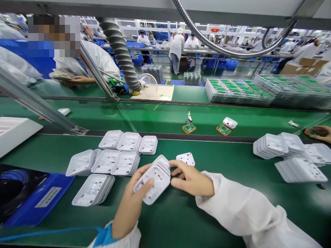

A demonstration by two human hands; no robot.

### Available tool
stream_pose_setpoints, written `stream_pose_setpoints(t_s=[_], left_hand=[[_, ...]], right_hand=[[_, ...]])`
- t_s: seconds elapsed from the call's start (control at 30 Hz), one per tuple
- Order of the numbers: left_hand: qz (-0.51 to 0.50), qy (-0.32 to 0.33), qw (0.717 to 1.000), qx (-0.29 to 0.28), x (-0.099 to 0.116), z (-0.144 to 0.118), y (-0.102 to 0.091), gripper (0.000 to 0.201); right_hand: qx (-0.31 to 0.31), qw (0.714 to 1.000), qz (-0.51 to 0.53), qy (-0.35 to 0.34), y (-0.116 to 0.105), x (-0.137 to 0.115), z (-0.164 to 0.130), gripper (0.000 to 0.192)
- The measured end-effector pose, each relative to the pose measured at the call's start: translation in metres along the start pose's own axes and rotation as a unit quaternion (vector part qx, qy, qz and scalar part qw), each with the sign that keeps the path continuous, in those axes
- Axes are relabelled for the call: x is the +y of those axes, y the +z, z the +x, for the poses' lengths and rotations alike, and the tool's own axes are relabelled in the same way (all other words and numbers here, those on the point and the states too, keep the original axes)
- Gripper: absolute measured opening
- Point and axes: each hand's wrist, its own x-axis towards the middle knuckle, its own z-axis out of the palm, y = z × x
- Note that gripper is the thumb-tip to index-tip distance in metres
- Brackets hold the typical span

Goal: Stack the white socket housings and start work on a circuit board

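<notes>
My left hand point(137, 187) grips a small stack of white plastic housings point(156, 177), tilted above the green worktop, with the thumb across the top one. At the stack's far right edge is my right hand point(190, 177), its index fingertip at the rim and its thumb apart from the fingers. Just behind that hand, a single white housing point(185, 158) lies on the worktop, partly covered by it. Several more stacks of white housings point(106, 161) stand in rows to the left of my hands.
Behind a dark rail runs a green conveyor point(155, 119) bearing orange-edged circuit boards point(189, 128) and a small white part point(230, 122). More housing stacks point(271, 144) stand right, near another person's hand point(322, 132). A blue folder point(43, 199) lies left. Trays of boards point(238, 90) stand beyond.
</notes>
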Motion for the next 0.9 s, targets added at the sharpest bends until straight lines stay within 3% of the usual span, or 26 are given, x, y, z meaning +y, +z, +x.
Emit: stream_pose_setpoints(t_s=[0.07, 0.17, 0.3, 0.4, 0.53, 0.63, 0.8, 0.9], left_hand=[[-0.045, -0.01, 0.999, 0.013, 0.008, 0.011, -0.003, 0.054], [-0.039, -0.004, 0.999, 0.019, 0.01, 0.028, -0.002, 0.053], [0.018, 0.018, 0.999, 0.047, 0.002, 0.042, 0.008, 0.054], [0.052, 0.022, 0.997, 0.059, 0.0, 0.044, 0.012, 0.053], [-0.008, -0.01, 1.0, 0.015, 0.0, 0.043, 0.01, 0.052], [-0.053, -0.014, 0.998, 0.01, -0.004, 0.042, 0.009, 0.051], [-0.077, -0.005, 0.996, 0.049, -0.01, 0.039, 0.015, 0.051], [-0.099, 0.01, 0.992, 0.083, -0.011, 0.035, 0.019, 0.051]], right_hand=[[0.062, 0.998, -0.016, 0.01, -0.003, 0.002, 0.004, 0.049], [0.077, 0.996, 0.026, 0.041, -0.003, 0.017, 0.003, 0.043], [0.069, 0.986, 0.109, 0.103, 0.01, 0.041, 0.001, 0.054], [0.079, 0.98, 0.134, 0.125, 0.022, 0.045, 0.005, 0.065], [0.07, 0.978, 0.154, 0.123, 0.03, 0.038, 0.012, 0.073], [0.063, 0.979, 0.158, 0.112, 0.032, 0.038, 0.017, 0.066], [0.061, 0.986, 0.149, 0.052, 0.04, 0.049, 0.029, 0.057], [0.063, 0.995, 0.061, 0.044, 0.038, 0.046, 0.034, 0.055]])
